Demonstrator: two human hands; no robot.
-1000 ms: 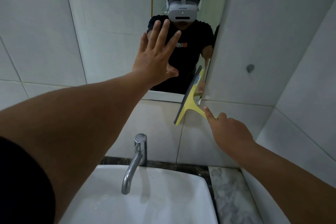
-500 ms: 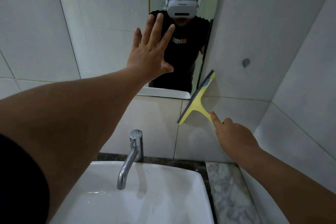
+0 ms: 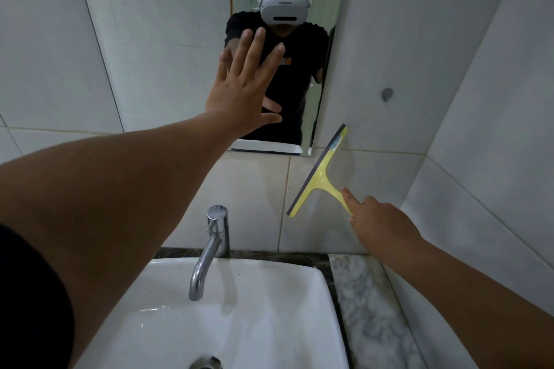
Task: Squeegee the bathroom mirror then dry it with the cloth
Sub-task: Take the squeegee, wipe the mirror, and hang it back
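The bathroom mirror (image 3: 168, 48) hangs on the tiled wall above the sink and reflects a person in a black shirt. My left hand (image 3: 242, 93) is spread flat against the lower middle of the glass, fingers apart, holding nothing. My right hand (image 3: 374, 219) grips the handle of a yellow squeegee (image 3: 320, 174) with its forefinger laid along the handle. Its dark rubber blade rests tilted on the wall tiles, just below and right of the mirror's lower right corner. No cloth is in view.
A white sink (image 3: 269, 317) with a chrome tap (image 3: 209, 249) sits directly below my arms. A marble counter strip (image 3: 365, 302) runs along the sink's right side. A side wall (image 3: 494, 129) closes in on the right, and a small metal stud (image 3: 387, 94) sticks out of the tiles.
The squeegee has slid off the mirror's right edge, down and to the right onto the wall tiles. My left hand has stayed pressed on the glass.
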